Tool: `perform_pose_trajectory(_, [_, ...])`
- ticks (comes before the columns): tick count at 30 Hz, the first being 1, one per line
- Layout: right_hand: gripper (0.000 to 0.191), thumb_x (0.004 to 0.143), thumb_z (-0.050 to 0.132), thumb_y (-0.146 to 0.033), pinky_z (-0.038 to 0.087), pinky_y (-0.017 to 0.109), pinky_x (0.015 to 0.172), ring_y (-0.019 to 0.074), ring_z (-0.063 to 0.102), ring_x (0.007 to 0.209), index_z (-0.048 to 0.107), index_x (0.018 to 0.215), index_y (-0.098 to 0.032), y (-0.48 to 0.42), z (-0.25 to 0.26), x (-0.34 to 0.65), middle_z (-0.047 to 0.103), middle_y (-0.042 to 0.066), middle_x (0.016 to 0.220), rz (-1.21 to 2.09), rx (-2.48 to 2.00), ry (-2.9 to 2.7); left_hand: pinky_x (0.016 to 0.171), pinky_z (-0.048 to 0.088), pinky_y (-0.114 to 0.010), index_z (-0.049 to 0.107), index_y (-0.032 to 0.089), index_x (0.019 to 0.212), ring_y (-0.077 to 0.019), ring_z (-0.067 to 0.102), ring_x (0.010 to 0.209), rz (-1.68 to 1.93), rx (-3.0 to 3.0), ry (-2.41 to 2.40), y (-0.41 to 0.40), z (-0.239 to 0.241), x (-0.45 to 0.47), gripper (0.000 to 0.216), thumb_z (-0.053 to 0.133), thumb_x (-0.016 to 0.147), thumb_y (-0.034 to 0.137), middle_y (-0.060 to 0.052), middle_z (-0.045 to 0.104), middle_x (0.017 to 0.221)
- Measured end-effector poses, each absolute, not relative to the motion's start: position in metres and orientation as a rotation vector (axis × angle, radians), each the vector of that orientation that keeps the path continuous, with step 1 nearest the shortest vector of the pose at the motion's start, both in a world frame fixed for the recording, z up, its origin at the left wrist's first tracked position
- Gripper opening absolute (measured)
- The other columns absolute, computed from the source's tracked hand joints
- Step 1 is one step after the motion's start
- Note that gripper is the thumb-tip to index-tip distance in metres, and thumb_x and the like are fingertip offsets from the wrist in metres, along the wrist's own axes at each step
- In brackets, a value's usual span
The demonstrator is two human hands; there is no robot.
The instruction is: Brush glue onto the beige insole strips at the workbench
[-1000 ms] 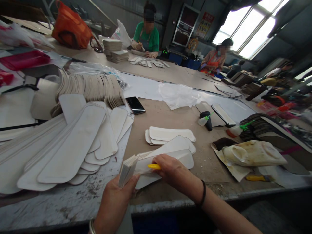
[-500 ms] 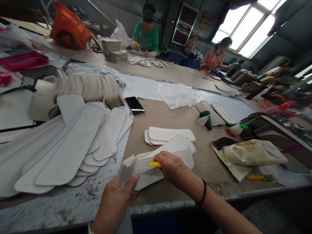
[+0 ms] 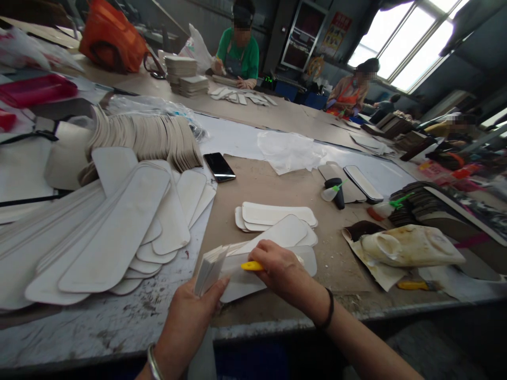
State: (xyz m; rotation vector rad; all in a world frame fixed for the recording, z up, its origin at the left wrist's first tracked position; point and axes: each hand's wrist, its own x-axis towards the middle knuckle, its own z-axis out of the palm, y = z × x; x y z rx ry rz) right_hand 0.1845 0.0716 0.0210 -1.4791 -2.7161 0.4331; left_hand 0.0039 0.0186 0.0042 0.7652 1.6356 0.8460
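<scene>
Left hand [image 3: 186,322] slightly nearer, stack [image 3: 212,264] unchanged.

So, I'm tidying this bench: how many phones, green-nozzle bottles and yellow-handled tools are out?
phone: 1
green-nozzle bottles: 2
yellow-handled tools: 2, one in the right hand
Total: 5
</scene>
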Motion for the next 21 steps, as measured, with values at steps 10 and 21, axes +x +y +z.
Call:
perform_pose_trajectory(10, [0.010,0.089,0.066,-0.022,0.046,0.029,0.075,0.0214,0.059,0.089,0.062,0.095,-0.015,0.0716,0.0280,0.1813,0.062,0.008,0.095,0.487,-1.506,-2.668,0.050,0.033,-0.028,0.051,0.021,0.048,-0.0135,0.043,0.047,0.871,0.671,1.598,0.0178,0.0014,0.0022,0.044,0.072,0.048,0.060,0.003,0.052,0.045])
perform_pose_trajectory(21, [0.007,0.090,0.065,-0.022,0.045,0.028,0.072,0.0219,0.060,0.090,0.061,0.095,-0.018,0.0776,0.0304,0.1851,0.064,0.008,0.096,0.303,-1.634,-2.605,0.053,0.033,-0.029,0.053,0.020,0.048,-0.0143,0.044,0.050,0.888,0.671,1.558,0.0175,0.0003,-0.0032,0.049,0.077,0.047,0.062,0.002,0.052,0.047])
